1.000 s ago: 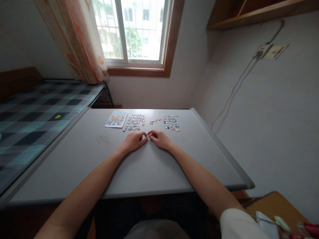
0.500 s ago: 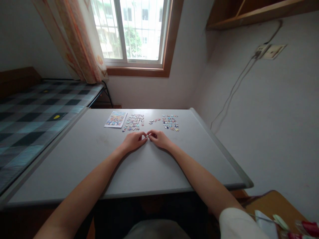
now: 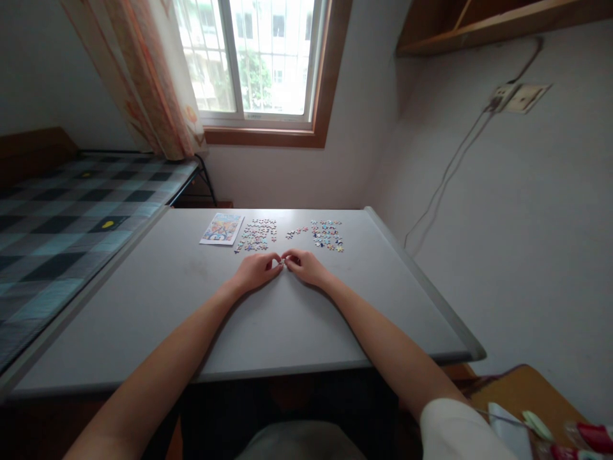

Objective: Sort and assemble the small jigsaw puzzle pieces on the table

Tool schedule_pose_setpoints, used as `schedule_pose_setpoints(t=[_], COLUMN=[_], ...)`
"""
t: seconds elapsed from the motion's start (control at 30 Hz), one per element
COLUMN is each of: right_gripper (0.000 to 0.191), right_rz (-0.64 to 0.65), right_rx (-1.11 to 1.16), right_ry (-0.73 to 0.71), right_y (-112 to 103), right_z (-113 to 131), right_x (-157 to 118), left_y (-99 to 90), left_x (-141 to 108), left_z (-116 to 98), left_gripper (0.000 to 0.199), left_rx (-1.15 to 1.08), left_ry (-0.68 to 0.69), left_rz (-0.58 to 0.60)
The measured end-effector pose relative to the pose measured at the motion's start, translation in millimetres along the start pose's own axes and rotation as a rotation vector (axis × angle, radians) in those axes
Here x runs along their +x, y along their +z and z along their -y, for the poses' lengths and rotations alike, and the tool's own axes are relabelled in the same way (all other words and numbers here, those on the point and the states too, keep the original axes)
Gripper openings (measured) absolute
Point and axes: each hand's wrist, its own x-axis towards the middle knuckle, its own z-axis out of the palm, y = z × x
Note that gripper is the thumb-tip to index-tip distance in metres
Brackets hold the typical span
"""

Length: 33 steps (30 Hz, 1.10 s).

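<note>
Evidently pinching a small piece between left hand and right hand in narrow grips, likely for steadiness, with puzzle pieces near, toward far edge of table.

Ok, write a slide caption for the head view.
Two hands meet at a small piece on a pale table, near jigsaw pieces and a printed picture.

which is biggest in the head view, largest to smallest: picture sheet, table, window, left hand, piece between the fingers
1. table
2. window
3. picture sheet and left hand, too alike to rank
4. small piece
</note>
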Motion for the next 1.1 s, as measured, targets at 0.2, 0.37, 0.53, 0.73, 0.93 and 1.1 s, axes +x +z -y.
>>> schedule_pose_setpoints(t=[0.2,0.37,0.53,0.73,0.93,1.1], right_gripper=[0.022,0.020,0.018,0.023,0.015,0.013], right_rz=[0.000,0.005,-0.082,-0.383,-0.600,-0.545], right_rx=[0.006,0.025,0.080,0.021,-0.157,-0.290], right_ry=[0.000,-0.005,-0.007,0.062,0.424,0.613], right_y=[1,1,-8,-70,-137,-147], right_z=[-2,-3,-3,-29,-89,-115], right_x=[1,0,7,42,61,59], left_y=[-0.6,-1.5,-2.7,-3.9,-3.5,-3.3], left_x=[0,0,-1,-1,-1,-1], left_z=[-1,-2,-3,-3,-4,-4], left_gripper=[0.036,0.035,0.032,0.031,0.029,0.029], left_rx=[-0.001,-0.004,-0.008,-0.023,-0.029,-0.017], left_ry=[-0.012,-0.021,0.004,0.010,0.005,0.012], left_rz=[0.009,0.011,0.014,0.030,0.024,0.029])
